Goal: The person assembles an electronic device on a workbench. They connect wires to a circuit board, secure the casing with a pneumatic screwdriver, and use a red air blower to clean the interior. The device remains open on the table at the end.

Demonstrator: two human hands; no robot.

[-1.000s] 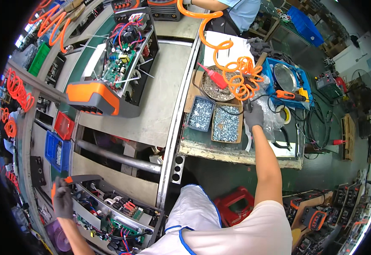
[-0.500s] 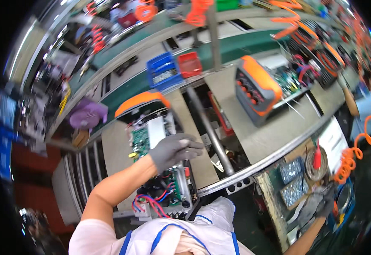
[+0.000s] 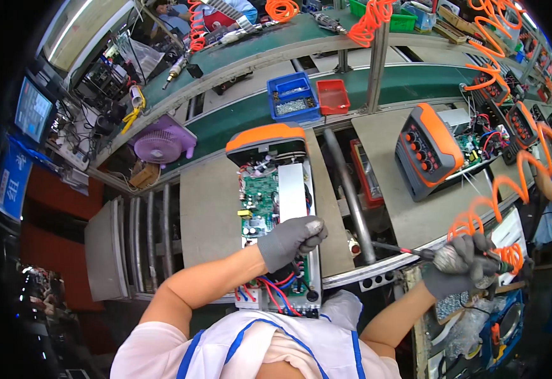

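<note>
Grey-gloved left hand (image 3: 292, 241) is poising over the open machine unit (image 3: 290, 196), centre of frame — fingers curling together; cannot tell whether they are pinching anything small. Right hand (image 3: 462, 265), right of centre, is clamping its fingers around a driver (image 3: 429, 255), whose shaft is pointing left toward the unit. Step in hand, as judged: readying the driver. Next move is probably calling for careful tip alignment, clear of the coloured wires (image 3: 271, 294).
</note>
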